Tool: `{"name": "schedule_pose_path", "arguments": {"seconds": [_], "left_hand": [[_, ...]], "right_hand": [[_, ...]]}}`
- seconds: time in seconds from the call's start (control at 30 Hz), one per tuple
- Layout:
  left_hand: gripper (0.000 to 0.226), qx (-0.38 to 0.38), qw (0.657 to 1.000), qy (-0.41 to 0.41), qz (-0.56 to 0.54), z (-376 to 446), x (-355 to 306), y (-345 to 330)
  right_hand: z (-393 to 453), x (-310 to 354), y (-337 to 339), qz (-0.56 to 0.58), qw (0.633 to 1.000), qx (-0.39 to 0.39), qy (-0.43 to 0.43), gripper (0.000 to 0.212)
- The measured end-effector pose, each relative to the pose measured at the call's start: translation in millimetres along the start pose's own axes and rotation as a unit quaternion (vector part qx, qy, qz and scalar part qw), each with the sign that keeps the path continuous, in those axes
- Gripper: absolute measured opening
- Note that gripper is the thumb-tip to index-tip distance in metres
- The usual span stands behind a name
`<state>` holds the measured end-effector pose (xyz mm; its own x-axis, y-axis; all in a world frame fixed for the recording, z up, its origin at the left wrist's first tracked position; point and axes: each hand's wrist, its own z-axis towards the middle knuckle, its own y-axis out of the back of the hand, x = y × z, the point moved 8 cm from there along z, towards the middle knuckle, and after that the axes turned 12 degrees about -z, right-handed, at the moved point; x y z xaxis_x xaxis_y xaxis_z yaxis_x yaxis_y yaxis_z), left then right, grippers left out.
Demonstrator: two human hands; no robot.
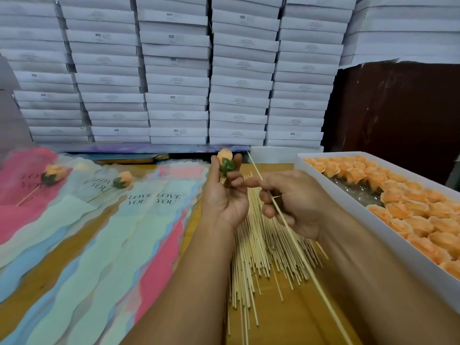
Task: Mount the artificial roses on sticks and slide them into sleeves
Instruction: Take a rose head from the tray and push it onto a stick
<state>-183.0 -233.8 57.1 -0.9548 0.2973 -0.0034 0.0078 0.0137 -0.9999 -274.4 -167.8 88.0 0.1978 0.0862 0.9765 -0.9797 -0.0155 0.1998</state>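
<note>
My left hand (224,195) holds a peach artificial rose (224,155) by its green base, bloom pointing away from me. My right hand (288,197) pinches a thin wooden stick (302,255) that runs from beside the rose down toward the lower right. The stick's far tip stands just right of the rose, apart from it. A pile of loose sticks (256,247) lies on the table under both hands. Pastel "LOVE YOU" sleeves (149,220) are fanned out to the left. Two sleeved roses on sticks (53,173) (124,179) lie at the far left.
A white box (353,207) holding several peach rose heads (423,210) stands on the right. Tall stacks of white flat boxes (174,70) wall off the back. A dark panel (398,115) rises behind the rose box. Bare wooden table (293,317) shows near me.
</note>
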Motion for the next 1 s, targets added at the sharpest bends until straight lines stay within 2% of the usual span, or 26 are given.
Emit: {"name": "schedule_pose_path", "arguments": {"seconds": [0.07, 0.17, 0.27, 0.33, 0.6, 1.0], "left_hand": [[0.036, 0.015, 0.999, 0.009, -0.035, -2, 0, -5], [0.041, 0.02, 0.999, 0.011, -0.049, -1, -1, -8], [0.049, 0.018, 0.998, -0.002, -0.054, 3, -3, -5], [0.041, 0.005, 0.999, -0.024, -0.027, 6, -7, -1], [0.033, -0.011, 0.999, -0.033, 0.038, 5, -6, -2], [0.029, -0.012, 0.996, -0.049, 0.071, -1, -6, -4]], "right_hand": [[-2, 6, 1, 0.006, 1.0, -0.004, 0.017, 0.032], [-6, 13, -8, -0.019, 0.998, 0.017, 0.05, 0.053], [-14, 20, -26, -0.04, 0.994, 0.06, 0.088, 0.046], [-17, 20, -31, -0.05, 0.992, 0.075, 0.09, 0.046], [-21, 22, -33, -0.07, 0.991, 0.082, 0.082, 0.055], [-21, 21, -36, -0.053, 0.989, 0.111, 0.08, 0.055]]}}
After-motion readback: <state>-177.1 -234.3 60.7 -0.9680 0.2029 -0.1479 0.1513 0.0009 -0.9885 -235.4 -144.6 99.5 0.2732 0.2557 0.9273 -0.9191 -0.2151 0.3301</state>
